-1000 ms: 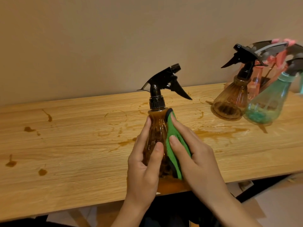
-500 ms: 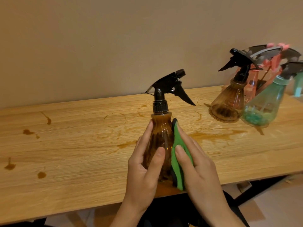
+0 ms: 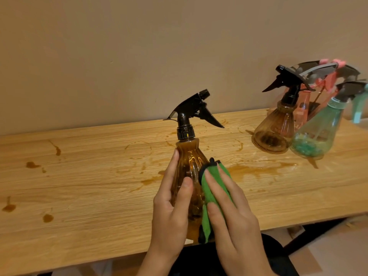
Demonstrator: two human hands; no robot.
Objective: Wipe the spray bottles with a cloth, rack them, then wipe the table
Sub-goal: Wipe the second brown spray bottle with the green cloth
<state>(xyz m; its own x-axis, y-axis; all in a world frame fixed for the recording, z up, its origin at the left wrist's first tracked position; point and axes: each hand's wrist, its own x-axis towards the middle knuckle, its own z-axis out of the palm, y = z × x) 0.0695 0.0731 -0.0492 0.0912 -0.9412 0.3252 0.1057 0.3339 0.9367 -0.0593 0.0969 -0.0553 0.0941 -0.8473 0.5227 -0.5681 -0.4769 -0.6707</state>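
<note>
An amber spray bottle (image 3: pixel 189 162) with a black trigger head stands upright above the near edge of the wooden table (image 3: pixel 89 186). My left hand (image 3: pixel 171 208) grips its body from the left, thumb across the front. My right hand (image 3: pixel 231 212) presses a folded green cloth (image 3: pixel 209 193) against the bottle's right side, fingers laid over it. At the far right a second amber bottle (image 3: pixel 275 130), a teal bottle (image 3: pixel 314 136) and a pink bottle (image 3: pixel 302 112) hang tilted from a rack that is mostly hidden.
Brown liquid stains (image 3: pixel 254 169) and drops (image 3: pixel 31 165) mark the tabletop, with ring marks near the middle. A plain wall (image 3: pixel 139 46) rises right behind the table. A dark table leg (image 3: pixel 304 236) shows below at the right.
My right hand has slid the green cloth down and a little toward the front of the bottle. The left hand keeps its grip. The camera view has shifted slightly.
</note>
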